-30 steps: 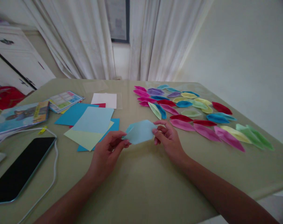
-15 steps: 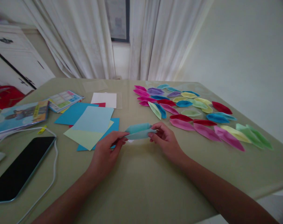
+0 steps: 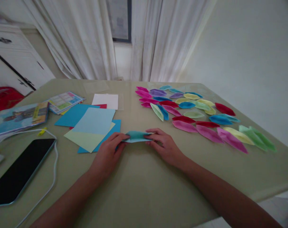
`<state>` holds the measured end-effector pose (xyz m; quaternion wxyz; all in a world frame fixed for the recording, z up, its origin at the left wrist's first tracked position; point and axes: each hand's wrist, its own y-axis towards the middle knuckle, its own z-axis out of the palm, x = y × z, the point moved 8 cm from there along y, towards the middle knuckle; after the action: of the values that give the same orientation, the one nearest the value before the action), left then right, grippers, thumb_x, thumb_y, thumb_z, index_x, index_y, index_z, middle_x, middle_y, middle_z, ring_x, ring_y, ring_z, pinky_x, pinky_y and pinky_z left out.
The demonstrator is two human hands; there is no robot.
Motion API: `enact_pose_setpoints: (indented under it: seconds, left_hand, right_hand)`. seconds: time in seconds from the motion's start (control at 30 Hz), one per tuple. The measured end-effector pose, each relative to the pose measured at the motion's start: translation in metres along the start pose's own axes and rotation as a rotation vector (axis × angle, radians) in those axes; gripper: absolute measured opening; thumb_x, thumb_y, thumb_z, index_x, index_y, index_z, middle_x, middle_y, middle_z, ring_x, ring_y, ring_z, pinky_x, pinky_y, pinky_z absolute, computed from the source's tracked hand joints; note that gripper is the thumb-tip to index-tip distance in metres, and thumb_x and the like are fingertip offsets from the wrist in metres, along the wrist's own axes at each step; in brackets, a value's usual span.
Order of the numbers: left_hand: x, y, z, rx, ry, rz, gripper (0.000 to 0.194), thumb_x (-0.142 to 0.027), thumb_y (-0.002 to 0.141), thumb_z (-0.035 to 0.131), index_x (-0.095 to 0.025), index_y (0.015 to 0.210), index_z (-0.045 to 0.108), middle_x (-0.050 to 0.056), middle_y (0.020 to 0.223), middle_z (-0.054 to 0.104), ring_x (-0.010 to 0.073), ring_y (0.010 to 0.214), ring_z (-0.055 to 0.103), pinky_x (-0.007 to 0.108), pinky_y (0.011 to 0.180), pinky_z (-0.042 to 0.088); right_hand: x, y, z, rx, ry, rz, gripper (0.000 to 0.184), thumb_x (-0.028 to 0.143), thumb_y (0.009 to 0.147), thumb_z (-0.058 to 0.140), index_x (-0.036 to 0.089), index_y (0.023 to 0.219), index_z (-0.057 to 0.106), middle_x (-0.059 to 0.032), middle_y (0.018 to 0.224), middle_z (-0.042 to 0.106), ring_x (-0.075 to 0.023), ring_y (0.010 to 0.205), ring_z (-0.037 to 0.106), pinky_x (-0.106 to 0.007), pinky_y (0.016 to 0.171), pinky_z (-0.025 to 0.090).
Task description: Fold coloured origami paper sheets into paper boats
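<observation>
Here, hands grip folded light-blue paper at both ends

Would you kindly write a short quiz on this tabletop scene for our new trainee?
1. What do the left hand and right hand hold between them?
2. True or false: the phone lies on the left part of the table, with a white cable running beside it.
3. Where are the colourful folded pieces spread?
A) Underneath the phone
B) Beyond the hands and toward the right
C) On the floor

Key:
1. A folded light blue paper, with one hand at each end.
2. True.
3. B.
</observation>
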<state>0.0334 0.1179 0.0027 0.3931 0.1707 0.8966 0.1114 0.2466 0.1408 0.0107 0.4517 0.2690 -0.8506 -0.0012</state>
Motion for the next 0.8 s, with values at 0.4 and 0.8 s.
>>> enact_pose_setpoints:
  seconds: [0.4, 0.8]
  left_hand:
    - [0.002, -0.005, 0.007, 0.117, 0.224, 0.088, 0.027, -0.027, 0.102, 0.058, -0.022, 0.118, 0.079, 0.012, 0.131, 0.070, 0.0311, 0.119, 0.068, 0.051, 0.106, 0.056]
    - [0.009, -0.003, 0.005, 0.142, 0.130, -0.047, 0.027, -0.022, 0.094, 0.061, -0.021, 0.119, 0.070, 0.010, 0.120, 0.073, 0.0291, 0.109, 0.071, 0.045, 0.099, 0.057]
  right_hand:
    - [0.005, 0.000, -0.004, 0.008, -0.179, -0.089, 0.023, 0.013, 0.093, 0.077, 0.023, 0.113, 0.079, -0.0100, 0.129, 0.074, -0.0264, 0.118, 0.070, -0.045, 0.106, 0.054]
    - [0.005, 0.000, -0.013, -0.094, -0.111, -0.108, 0.015, 0.013, 0.095, 0.071, 0.023, 0.106, 0.077, -0.0071, 0.116, 0.078, -0.0228, 0.107, 0.075, -0.039, 0.098, 0.058]
